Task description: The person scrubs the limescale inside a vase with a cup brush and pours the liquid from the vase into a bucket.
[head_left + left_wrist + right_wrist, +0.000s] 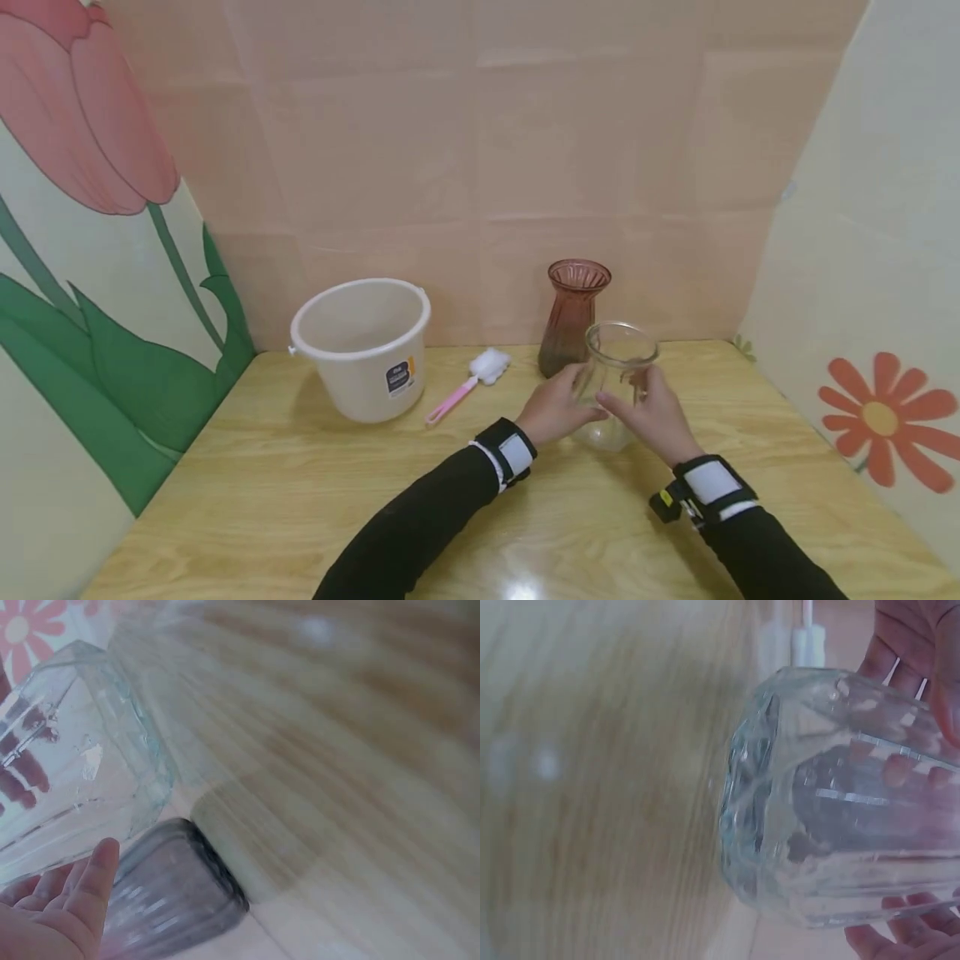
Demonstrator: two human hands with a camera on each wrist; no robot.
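Both hands hold a clear glass vase between them, upright, right of the table's middle. My left hand grips its left side and my right hand wraps its right side. In the left wrist view the clear vase fills the upper left, with my fingers below it. The right wrist view has the clear vase side-on, with fingers behind it. I cannot tell whether its base touches the table.
A ribbed brown glass vase stands just behind the clear one; its base is near my left fingers. A white bucket stands at the back left, with a pink-handled sponge brush beside it. Paper walls enclose three sides.
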